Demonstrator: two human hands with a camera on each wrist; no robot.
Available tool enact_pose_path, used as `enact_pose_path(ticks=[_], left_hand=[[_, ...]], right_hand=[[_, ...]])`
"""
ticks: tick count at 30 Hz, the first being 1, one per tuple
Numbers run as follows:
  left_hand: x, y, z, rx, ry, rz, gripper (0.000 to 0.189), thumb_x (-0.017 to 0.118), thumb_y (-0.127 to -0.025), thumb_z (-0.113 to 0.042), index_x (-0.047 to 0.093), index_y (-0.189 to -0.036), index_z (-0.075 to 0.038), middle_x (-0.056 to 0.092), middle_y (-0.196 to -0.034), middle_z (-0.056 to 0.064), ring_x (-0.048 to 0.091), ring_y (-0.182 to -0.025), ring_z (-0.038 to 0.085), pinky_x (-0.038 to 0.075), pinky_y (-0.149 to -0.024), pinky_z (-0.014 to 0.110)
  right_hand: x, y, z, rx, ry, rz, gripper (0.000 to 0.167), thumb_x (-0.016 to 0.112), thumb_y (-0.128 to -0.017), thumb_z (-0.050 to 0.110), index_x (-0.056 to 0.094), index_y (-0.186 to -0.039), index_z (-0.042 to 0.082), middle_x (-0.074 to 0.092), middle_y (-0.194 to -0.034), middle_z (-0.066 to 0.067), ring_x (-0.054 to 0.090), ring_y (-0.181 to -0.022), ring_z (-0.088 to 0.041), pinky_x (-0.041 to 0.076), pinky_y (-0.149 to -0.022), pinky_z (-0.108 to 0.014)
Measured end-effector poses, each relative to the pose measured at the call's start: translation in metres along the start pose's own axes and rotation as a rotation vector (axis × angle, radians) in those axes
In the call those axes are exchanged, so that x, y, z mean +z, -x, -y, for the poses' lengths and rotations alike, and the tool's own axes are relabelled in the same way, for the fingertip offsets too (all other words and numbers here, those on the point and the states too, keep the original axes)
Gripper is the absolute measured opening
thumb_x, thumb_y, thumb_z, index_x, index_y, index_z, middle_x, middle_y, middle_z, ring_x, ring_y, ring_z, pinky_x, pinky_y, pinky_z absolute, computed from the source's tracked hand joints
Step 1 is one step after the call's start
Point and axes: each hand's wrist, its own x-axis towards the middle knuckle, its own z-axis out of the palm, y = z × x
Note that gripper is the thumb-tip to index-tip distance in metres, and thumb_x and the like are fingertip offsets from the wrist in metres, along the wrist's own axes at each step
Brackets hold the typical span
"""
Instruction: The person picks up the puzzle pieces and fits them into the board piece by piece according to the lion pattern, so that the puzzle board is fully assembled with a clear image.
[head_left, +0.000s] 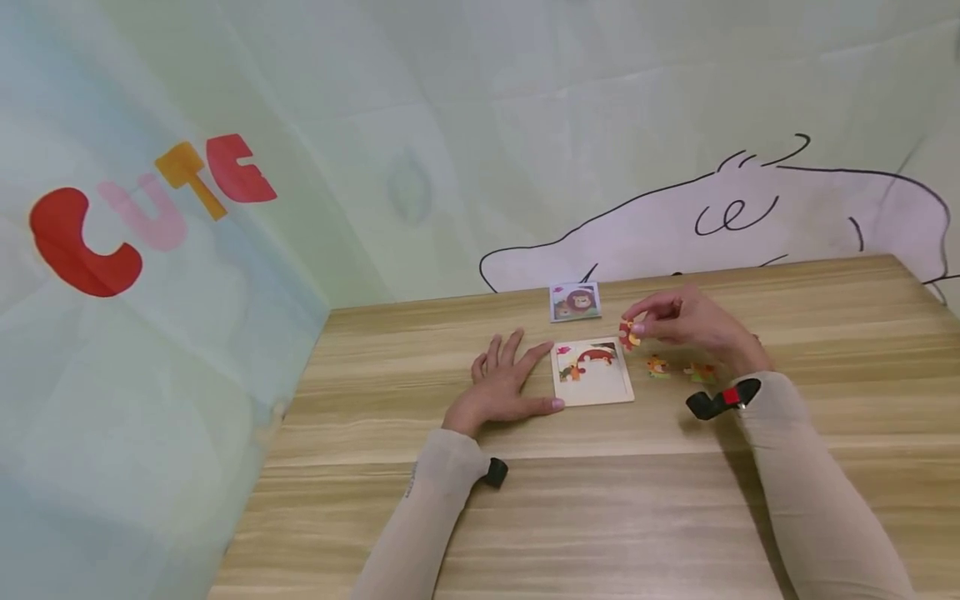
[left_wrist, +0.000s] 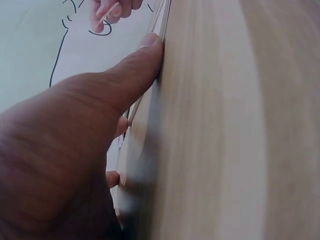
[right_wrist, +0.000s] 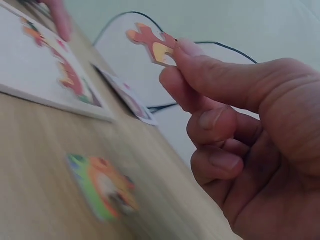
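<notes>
A square puzzle board (head_left: pixel 600 388) lies on the table with a few picture pieces set along its upper and left parts. My left hand (head_left: pixel 504 387) rests with spread fingers at the board's left side, thumb and forefinger touching its edge. Between thumb and forefinger, my right hand (head_left: pixel 693 323) pinches a red-brown and yellow puzzle piece (right_wrist: pixel 154 44), held up above the board's upper right corner. Loose puzzle pieces (head_left: pixel 701 372) lie on the table right of the board, under the right wrist; one orange and green piece (right_wrist: pixel 102 187) looks blurred in the right wrist view.
A small picture card (head_left: pixel 575 302) with a lion lies behind the board. The wooden table (head_left: pixel 600 517) meets a fabric backdrop (head_left: pixel 420 167) with a line drawing along its far edge. Coloured letters (head_left: pixel 86 242) are on the left side.
</notes>
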Motion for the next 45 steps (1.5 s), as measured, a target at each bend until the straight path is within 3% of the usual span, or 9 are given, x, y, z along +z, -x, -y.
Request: enact_pose_path(ticks=[6, 13, 17, 27, 37, 45], left_hand=[[0.001, -0.001, 0.0, 0.002, 0.008, -0.009, 0.095, 0.071, -0.093, -0.066, 0.022, -0.171, -0.044, -0.01, -0.184, 0.008, -0.019, -0.168, 0.042, -0.005, -0.13, 0.071], [-0.002, 0.001, -0.003, -0.006, -0.01, 0.001, 0.095, 0.07, -0.093, -0.068, 0.022, -0.171, -0.043, -0.008, -0.184, 0.009, -0.018, -0.168, 0.043, -0.004, -0.13, 0.07], [0.0, 0.0, 0.0, -0.007, -0.006, -0.001, 0.095, 0.07, -0.093, -0.068, 0.022, -0.171, -0.044, -0.009, -0.184, 0.008, -0.018, -0.168, 0.042, -0.004, -0.13, 0.071], [0.001, -0.002, 0.001, -0.011, -0.003, -0.001, 0.094, 0.071, -0.093, -0.067, 0.022, -0.17, -0.046, -0.01, -0.184, 0.007, -0.02, -0.168, 0.041, -0.005, -0.13, 0.071], [0.003, -0.004, 0.003, -0.019, 0.003, -0.001, 0.096, 0.072, -0.092, -0.067, 0.021, -0.171, -0.045, -0.012, -0.184, 0.007, -0.022, -0.168, 0.04, -0.006, -0.13, 0.07], [0.005, -0.006, 0.004, -0.028, -0.005, -0.004, 0.096, 0.073, -0.091, -0.068, 0.022, -0.17, -0.047, -0.011, -0.184, 0.005, -0.02, -0.168, 0.039, -0.005, -0.13, 0.069]], right_hand=[[0.02, -0.011, 0.005, 0.002, -0.013, 0.056, 0.025, 0.08, -0.099, 0.026, 0.081, -0.12, 0.013, 0.06, -0.082, 0.001, 0.05, -0.08, -0.018, 0.044, -0.068, -0.028], [0.041, -0.02, 0.01, -0.009, -0.026, 0.164, 0.023, 0.077, -0.1, 0.015, 0.077, -0.121, 0.005, 0.068, -0.079, -0.004, 0.05, -0.063, -0.012, 0.042, -0.059, -0.024], [0.049, -0.022, 0.012, -0.006, -0.009, 0.196, 0.023, 0.078, -0.099, 0.015, 0.078, -0.12, 0.005, 0.071, -0.08, -0.005, 0.051, -0.062, -0.012, 0.042, -0.059, -0.024], [0.062, -0.024, 0.015, 0.018, 0.112, 0.167, 0.018, 0.081, -0.097, 0.021, 0.082, -0.112, 0.012, 0.069, -0.079, 0.0, 0.052, -0.065, -0.015, 0.04, -0.058, -0.025], [0.064, -0.026, 0.019, 0.054, 0.17, 0.138, 0.031, 0.083, -0.096, 0.022, 0.073, -0.123, 0.012, 0.066, -0.076, -0.001, 0.055, -0.063, -0.016, 0.04, -0.058, -0.025], [0.066, -0.026, 0.021, 0.057, 0.172, 0.13, 0.035, 0.083, -0.094, 0.018, 0.066, -0.124, 0.012, 0.065, -0.078, -0.003, 0.054, -0.062, -0.016, 0.04, -0.055, -0.025]])
